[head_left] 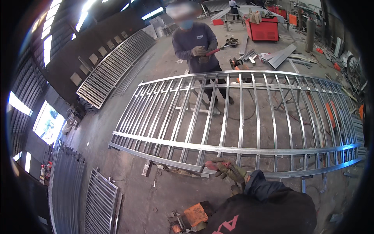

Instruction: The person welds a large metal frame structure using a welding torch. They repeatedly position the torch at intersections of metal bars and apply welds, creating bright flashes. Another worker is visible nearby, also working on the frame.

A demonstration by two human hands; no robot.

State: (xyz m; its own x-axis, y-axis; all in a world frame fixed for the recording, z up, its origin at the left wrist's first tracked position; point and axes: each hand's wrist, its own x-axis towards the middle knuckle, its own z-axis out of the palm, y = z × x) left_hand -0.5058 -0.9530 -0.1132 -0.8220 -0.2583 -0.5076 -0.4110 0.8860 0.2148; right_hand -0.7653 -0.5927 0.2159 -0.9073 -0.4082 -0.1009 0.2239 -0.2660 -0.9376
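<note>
A red-handled tool (212, 165) with a dark end is gripped in my gloved right hand (230, 170), fingers closed round it. This hand is at the near rail of a long silver metal railing panel (241, 149), which lies flat at about waist height with many upright bars. Just below it shows a patch of olive glove (235, 190), apparently my left hand; its fingers are hidden by my dark sleeve (269, 187). Across the panel stands a co-worker (194, 43) in a dark top and gloves, holding another red-handled tool (212, 52).
An orange box-shaped thing (196, 214) lies on the floor by me. Left, a second railing panel (117, 64) leans by a dark wall, and a smaller panel (100, 201) lies near stacked grey metal lengths (67, 187). A red bin (263, 29) stands behind the co-worker, near metal offcuts (278, 57).
</note>
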